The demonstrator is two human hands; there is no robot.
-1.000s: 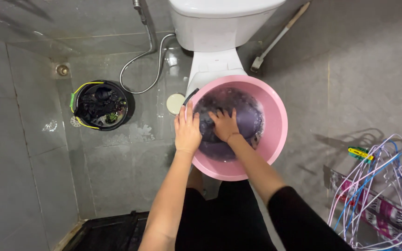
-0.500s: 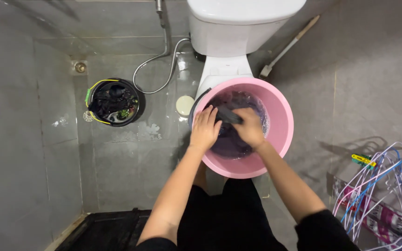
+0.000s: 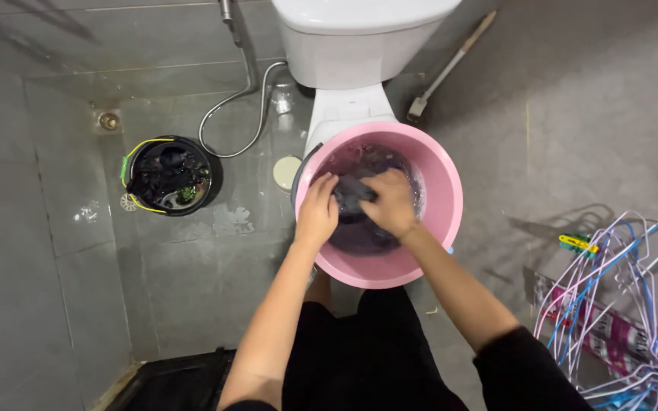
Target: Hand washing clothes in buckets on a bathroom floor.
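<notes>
A pink basin stands on the wet floor in front of a white toilet. It holds soapy water and dark cloth. My left hand and my right hand are both inside the basin, closed on a bunched dark garment held between them just above the water. Both forearms reach down from the bottom of the view.
A black bucket with dark clothes stands to the left. A spray hose hangs by the toilet, near a floor drain. Several wire hangers and a green peg lie at the right. A brush handle leans on the wall.
My hands have come together and gathered the dark garment into a bunch, lifting it from the water. The view has shifted slightly.
</notes>
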